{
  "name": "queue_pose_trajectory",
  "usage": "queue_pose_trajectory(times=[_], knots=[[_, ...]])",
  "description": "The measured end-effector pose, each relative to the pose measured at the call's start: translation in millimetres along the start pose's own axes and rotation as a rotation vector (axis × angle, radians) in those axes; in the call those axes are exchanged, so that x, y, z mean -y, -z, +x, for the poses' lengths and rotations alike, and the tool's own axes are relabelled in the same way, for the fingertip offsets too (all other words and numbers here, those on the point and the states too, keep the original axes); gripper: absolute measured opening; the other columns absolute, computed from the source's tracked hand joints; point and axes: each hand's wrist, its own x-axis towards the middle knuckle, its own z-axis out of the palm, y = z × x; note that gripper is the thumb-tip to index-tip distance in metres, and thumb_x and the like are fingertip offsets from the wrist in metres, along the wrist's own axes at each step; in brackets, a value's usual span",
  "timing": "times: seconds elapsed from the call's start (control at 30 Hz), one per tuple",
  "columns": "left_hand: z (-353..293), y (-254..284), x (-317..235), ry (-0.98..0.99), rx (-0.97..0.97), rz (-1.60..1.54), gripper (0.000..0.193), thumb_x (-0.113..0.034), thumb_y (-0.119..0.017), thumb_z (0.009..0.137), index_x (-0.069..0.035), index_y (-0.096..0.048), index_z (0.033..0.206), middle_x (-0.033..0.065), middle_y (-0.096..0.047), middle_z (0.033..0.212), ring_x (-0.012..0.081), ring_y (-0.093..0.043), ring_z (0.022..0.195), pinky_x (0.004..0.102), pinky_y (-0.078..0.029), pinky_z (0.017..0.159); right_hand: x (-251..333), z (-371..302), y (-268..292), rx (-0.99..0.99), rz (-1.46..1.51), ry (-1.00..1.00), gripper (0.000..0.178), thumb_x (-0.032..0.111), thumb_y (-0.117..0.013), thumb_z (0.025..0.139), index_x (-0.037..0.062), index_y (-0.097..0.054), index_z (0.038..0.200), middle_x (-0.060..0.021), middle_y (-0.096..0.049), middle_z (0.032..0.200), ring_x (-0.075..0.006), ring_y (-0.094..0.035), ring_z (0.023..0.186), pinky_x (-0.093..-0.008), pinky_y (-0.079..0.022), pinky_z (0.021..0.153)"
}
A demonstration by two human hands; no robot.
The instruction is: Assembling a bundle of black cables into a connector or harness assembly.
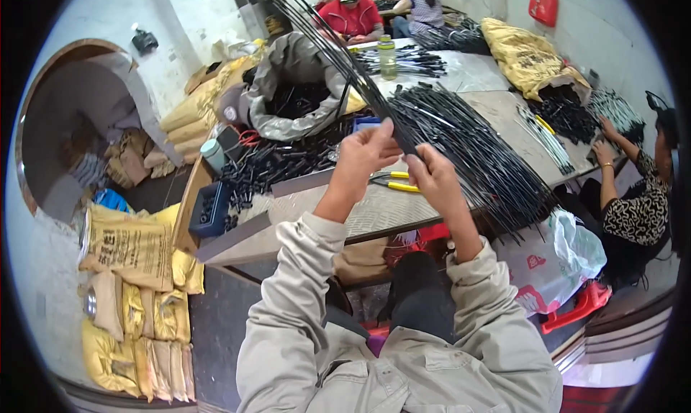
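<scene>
- Both forearms (295, 276) are reaching over the table (317, 210).
- The right hand (437, 178) is pinching the black rods' (373, 96) lower end.
- The left hand (362, 161) is curling beside them (its grip I cannot tell).
- The rods are slanting up leftward from both hands.

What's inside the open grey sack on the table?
Black pieces show inside the grey sack. Whatever lies beneath the top layer is covered, and the near wall hides how deep they go.
</scene>
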Motion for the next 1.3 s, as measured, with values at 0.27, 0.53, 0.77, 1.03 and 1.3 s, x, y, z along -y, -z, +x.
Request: queue_pose_trajectory(times=[0.27, 0.53, 0.77, 1.03, 1.3], knots=[[1.4, 45.9, 2.0, -0.113, -0.031, -0.432, 0.028, -0.012, -0.043, 0.092, 0.004, -0.048, 0.114, 0.0196, -0.058, 0.11, 0.0255, -0.061, 0.096, 0.0335, -0.051, 0.08, -20.9, -102.3, -69.6, 0.328, 0.187, -0.266, 0.025, 0.011, -0.052, 0.088, 0.003, -0.045, 0.111, -0.001, -0.052, 0.07, -0.0062, -0.05, 0.055, -0.0221, -0.042, 0.051], [-16.7, 49.7, 6.6, -0.034, 0.07, -0.326, 0.033, -0.014, -0.05, 0.09, 0.003, -0.046, 0.118, 0.0174, -0.057, 0.112, 0.0223, -0.059, 0.099, 0.0301, -0.048, 0.084, -4.8, -46.1, -60.3, 0.367, 0.614, -0.21, 0.036, 0.013, -0.049, 0.09, -0.0013, -0.038, 0.122, -0.0093, -0.058, 0.1, -0.0135, -0.055, 0.096, -0.027, -0.043, 0.084], [-38.1, 80.5, -3.4, -0.074, -0.125, -0.318, 0.032, -0.015, -0.051, 0.091, 0.0, -0.048, 0.119, 0.0117, -0.06, 0.107, 0.0187, -0.06, 0.092, 0.03, -0.05, 0.081, -53.2, 49.3, 119.9, 0.012, -0.493, -0.01, 0.02, 0.021, -0.055, 0.087, 0.0037, -0.062, 0.091, -0.0079, -0.063, 0.074, -0.0148, -0.06, 0.066, -0.0277, -0.048, 0.064], [-30.8, 77.7, -9.9, -0.191, -0.056, -0.38, 0.038, -0.001, -0.04, 0.092, 0.005, -0.035, 0.129, 0.0197, -0.043, 0.129, 0.0254, -0.047, 0.117, 0.0362, -0.039, 0.101, -148.9, -54.3, 396.0, -0.19, -1.276, -0.681, 0.037, 0.039, -0.047, 0.084, 0.0076, -0.064, 0.093, -0.0138, -0.064, 0.087, -0.0325, -0.06, 0.082, -0.0412, -0.047, 0.071], [-9.2, 71.2, -6.9, -0.163, 0.079, -0.535, 0.038, -0.01, -0.034, 0.096, 0.003, -0.032, 0.132, 0.0158, -0.041, 0.133, 0.0248, -0.043, 0.121, 0.036, -0.036, 0.103, -198.0, -103.3, 359.9, -0.814, -0.057, -0.648, 0.075, 0.061, -0.04, 0.085, -0.0042, -0.042, 0.123, -0.0162, -0.056, 0.115, -0.0233, -0.055, 0.103, -0.0315, -0.042, 0.088]])
